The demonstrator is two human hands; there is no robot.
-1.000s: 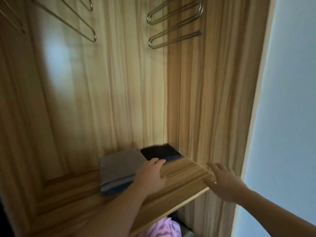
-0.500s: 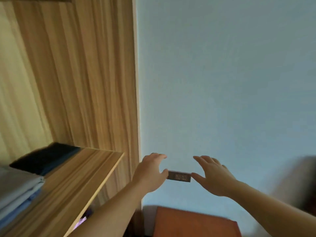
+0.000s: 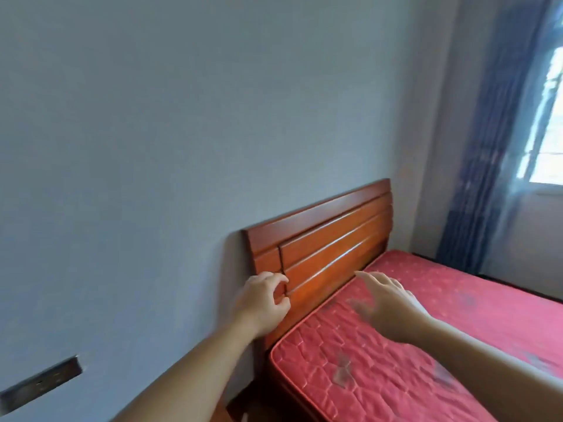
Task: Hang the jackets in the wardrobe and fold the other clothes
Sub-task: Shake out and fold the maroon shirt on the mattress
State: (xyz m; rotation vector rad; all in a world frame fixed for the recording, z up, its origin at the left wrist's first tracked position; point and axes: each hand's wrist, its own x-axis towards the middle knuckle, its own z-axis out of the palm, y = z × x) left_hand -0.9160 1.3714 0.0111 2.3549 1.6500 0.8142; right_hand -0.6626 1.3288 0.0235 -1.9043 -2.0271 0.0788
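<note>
Dark rectangular wall socket plate (image 3: 41,383) at near left, low on pale grey-blue painted wall (image 3: 152,132). Left hand (image 3: 262,301) raised in front of reddish-brown wooden slatted headboard (image 3: 329,242); fingers loosely curled, thumb and forefinger tips near each other, grip holding nothing. Right hand (image 3: 388,303) held above red quilted mattress (image 3: 396,354); fingers extended and spread, somewhat blurred, grip slack and empty. Contact with mattress cannot be told. Mattress butted against headboard, running to far right. Blue patterned curtain (image 3: 490,153) hanging at far right beside bright window (image 3: 548,123). No jackets, wardrobe or other clothes in view; location cannot be told.
</note>
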